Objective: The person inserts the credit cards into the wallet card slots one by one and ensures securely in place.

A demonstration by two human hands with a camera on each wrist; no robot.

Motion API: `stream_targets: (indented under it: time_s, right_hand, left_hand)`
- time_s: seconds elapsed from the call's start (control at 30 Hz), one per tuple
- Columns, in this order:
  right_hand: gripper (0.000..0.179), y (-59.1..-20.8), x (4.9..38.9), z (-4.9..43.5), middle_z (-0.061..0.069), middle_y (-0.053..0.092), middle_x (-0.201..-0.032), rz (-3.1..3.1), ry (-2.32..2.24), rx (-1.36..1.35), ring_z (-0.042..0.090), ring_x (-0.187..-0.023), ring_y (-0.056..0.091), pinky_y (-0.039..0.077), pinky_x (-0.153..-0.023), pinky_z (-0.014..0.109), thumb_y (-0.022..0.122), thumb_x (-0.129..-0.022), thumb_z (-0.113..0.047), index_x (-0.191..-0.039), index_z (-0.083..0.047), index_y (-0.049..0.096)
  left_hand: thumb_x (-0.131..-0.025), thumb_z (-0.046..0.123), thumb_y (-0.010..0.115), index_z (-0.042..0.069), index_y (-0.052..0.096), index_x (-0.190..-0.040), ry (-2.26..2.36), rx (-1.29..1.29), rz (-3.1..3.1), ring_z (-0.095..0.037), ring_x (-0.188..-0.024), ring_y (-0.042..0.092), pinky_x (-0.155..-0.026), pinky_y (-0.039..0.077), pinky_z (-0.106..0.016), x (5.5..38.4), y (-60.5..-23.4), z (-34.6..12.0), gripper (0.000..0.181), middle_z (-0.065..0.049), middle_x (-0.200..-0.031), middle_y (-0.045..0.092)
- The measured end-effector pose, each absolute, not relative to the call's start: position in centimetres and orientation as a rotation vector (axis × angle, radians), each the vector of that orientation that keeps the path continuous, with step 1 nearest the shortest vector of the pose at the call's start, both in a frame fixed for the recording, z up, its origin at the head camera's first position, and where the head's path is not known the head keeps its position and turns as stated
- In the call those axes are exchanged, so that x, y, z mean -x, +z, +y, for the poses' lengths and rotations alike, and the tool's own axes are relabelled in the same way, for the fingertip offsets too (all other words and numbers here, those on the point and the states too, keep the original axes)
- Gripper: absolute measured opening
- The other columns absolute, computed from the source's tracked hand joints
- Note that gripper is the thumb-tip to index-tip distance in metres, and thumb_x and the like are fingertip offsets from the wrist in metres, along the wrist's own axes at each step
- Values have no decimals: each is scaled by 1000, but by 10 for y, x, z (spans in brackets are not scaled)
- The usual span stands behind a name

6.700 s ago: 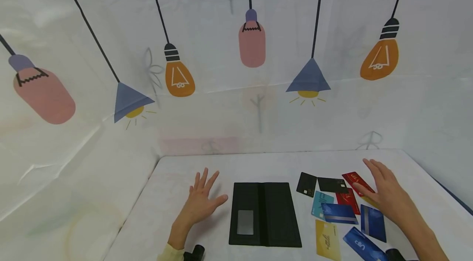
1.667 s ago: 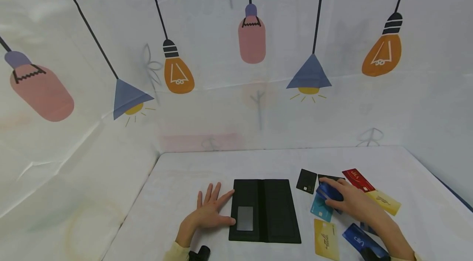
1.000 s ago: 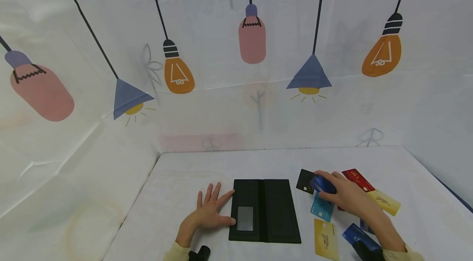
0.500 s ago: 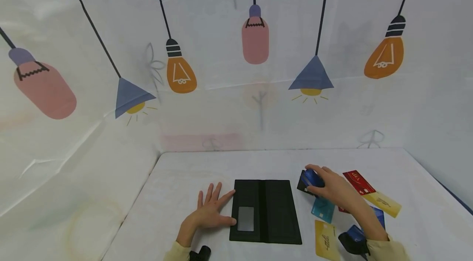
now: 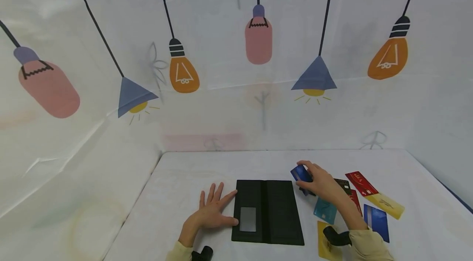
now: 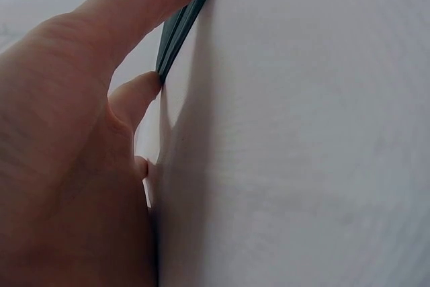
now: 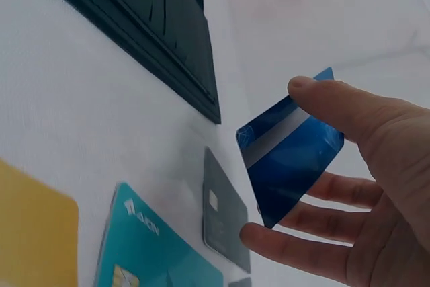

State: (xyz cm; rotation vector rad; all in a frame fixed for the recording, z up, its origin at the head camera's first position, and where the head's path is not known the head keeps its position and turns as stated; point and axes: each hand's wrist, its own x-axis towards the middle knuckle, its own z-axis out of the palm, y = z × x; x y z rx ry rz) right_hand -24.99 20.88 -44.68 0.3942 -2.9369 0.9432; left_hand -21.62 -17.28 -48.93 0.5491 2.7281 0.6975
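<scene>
My right hand (image 5: 323, 183) pinches a blue bank card (image 7: 285, 146) with a silver stripe between thumb and fingers. In the head view the card is right of the open dark wallet (image 5: 283, 211), above the table. My left hand (image 5: 210, 211) lies with fingers spread at the wallet's left edge, thumb and index fingertips touching it. The left wrist view shows the thumb and a finger at the wallet's thin edge (image 6: 181, 31). The wallet has a clear window (image 5: 248, 219) on its left half. Beneath the right hand are a black card (image 7: 225, 213) and a teal card (image 7: 158, 247).
Right of the wallet lie more cards: a black card (image 5: 343, 186), a red VIP card (image 5: 362, 183), a yellow card (image 5: 386, 204), a blue card (image 5: 377, 222) and a second yellow card (image 5: 327, 246). A white wall with printed lamps stands behind the white table (image 5: 199, 162).
My right hand has picked up a blue card from the pile and carried it left, toward the wallet. Earlier, my left hand came down to the wallet's edge and has stayed there since.
</scene>
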Motion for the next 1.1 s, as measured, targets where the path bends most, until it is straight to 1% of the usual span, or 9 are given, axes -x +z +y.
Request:
stream_targets:
  time_s: [0.2,0.3,0.6,0.73,0.87,1.0,1.1]
  right_hand:
    - [63,-454,258,203,23,59,-113,-2935,969,-372,33,-95,61,58,-71,49,75,-88,-32,-139,-11,44]
    - [64,-456,260,201,23,59,-113,-2946,973,-354,33,-94,61,58,-69,48,74,-88,-33,-140,-11,43]
    - [66,-458,262,197,27,58,-119,-2956,996,-335,36,-99,61,58,-71,49,73,-89,-33,-141,-9,42]
    - [65,-459,263,195,27,57,-122,-2947,999,-330,37,-102,60,58,-75,51,72,-90,-33,-142,-9,41]
    - [65,-460,263,191,27,58,-120,-2931,994,-332,36,-101,60,57,-78,54,72,-90,-33,-141,-8,42]
    - [64,-459,265,187,22,60,-112,-2919,999,-320,30,-92,60,58,-72,46,73,-90,-31,-140,-7,42]
    - [64,-458,267,183,19,60,-107,-2911,1009,-305,27,-87,59,56,-66,39,73,-90,-30,-140,-6,42]
  left_hand:
    - [-81,60,70,31,33,-154,689,-543,2724,-43,-151,-8,-112,-11,-69,215,-487,-171,87,-18,-166,3]
    - [-81,60,70,31,33,-154,696,-538,2718,-43,-150,-8,-112,-11,-69,215,-486,-171,87,-18,-166,3]
    - [-81,59,70,30,34,-154,695,-541,2724,-43,-151,-7,-112,-11,-69,214,-485,-171,86,-18,-166,4]
    - [-81,60,70,30,34,-154,692,-549,2729,-43,-150,-7,-112,-11,-69,214,-486,-171,86,-18,-165,4]
    - [-81,61,70,31,34,-154,688,-549,2731,-43,-151,-7,-112,-11,-69,214,-487,-171,87,-18,-166,4]
    - [-81,61,70,32,34,-154,685,-547,2734,-42,-151,-7,-112,-10,-69,214,-487,-171,87,-18,-166,4]
    - [-81,60,70,31,34,-154,687,-545,2735,-42,-151,-7,-112,-10,-69,213,-486,-171,86,-18,-166,5]
